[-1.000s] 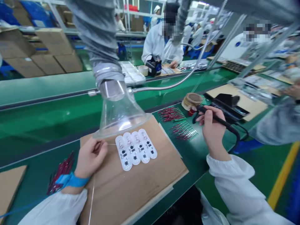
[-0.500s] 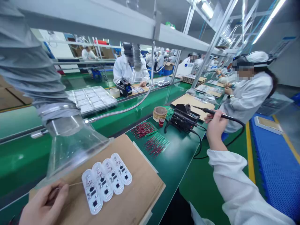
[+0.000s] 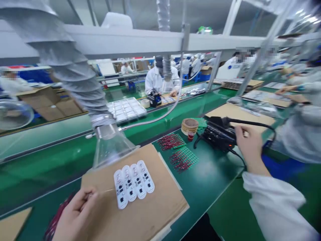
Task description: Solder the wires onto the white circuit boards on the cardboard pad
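My left hand (image 3: 76, 214) pinches a thin solder wire (image 3: 106, 191) whose tip points at a white panel of small circuit boards (image 3: 133, 183) lying on a brown cardboard sheet (image 3: 140, 214). My right hand (image 3: 247, 144) is closed round the black handle of a soldering iron (image 3: 227, 121), holding it over the black soldering station (image 3: 218, 136) at the right. A clear fume-extraction funnel (image 3: 110, 147) on a grey ribbed hose hangs just above the boards.
Red-wired parts on green mats (image 3: 178, 150) and a roll of tape (image 3: 190, 125) lie between the cardboard and the station. A green conveyor belt (image 3: 50, 157) runs behind, carrying a clear tray (image 3: 126, 108). Other people in white coats work across the belt and at my right.
The view swung back left and down. My right hand carried the soldering iron from out at the right in over the station. My left hand kept the wire by the boards.
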`<state>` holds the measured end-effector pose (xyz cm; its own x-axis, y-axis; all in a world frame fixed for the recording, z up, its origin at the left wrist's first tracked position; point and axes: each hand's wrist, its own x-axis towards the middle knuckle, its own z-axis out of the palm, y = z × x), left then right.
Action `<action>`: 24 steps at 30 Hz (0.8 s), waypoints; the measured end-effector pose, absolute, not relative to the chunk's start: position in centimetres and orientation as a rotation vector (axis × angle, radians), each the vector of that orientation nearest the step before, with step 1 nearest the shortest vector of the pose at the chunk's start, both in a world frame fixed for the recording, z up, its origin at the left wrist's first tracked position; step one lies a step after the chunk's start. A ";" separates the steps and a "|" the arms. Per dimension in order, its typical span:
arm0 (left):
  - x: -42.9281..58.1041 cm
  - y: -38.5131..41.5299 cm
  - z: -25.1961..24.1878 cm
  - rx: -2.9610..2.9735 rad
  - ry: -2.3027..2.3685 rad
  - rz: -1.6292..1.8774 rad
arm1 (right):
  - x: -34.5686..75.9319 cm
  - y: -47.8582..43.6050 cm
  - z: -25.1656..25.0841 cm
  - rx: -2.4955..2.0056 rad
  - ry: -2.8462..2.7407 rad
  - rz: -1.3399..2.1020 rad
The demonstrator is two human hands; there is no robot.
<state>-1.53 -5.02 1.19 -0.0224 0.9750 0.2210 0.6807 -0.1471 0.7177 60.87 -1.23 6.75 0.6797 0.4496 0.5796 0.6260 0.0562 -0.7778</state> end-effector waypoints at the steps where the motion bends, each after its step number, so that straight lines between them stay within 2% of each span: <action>1: -0.7 -6.1 2.3 1.762 1.706 1.008 | 58.3 -2.4 5.9 -1.532 -0.986 -0.239; 3: 1.5 -7.8 4.6 1.646 1.631 1.033 | 51.2 -5.0 3.9 -1.457 -1.081 -0.181; 4: 2.8 -8.4 5.7 1.607 1.583 1.029 | 47.0 -6.5 2.8 -1.398 -1.260 0.115; 7: 7.2 -9.4 8.2 1.555 1.340 1.015 | 34.4 -10.7 0.3 -1.021 -1.735 1.308; 8: 8.6 -9.5 8.8 1.529 1.259 0.996 | 30.9 -11.9 -0.1 -0.910 -1.799 1.581; 11: 11.4 -9.8 9.6 1.477 1.035 0.873 | 24.6 -14.1 -0.1 -0.733 -1.692 1.943; 17: 7.7 -13.0 8.4 1.547 0.922 1.035 | 26.9 -11.6 2.1 -0.584 -1.439 2.088; 24: 1.6 -21.3 5.6 1.324 1.079 0.558 | 34.9 -6.2 4.6 -0.545 -0.985 1.673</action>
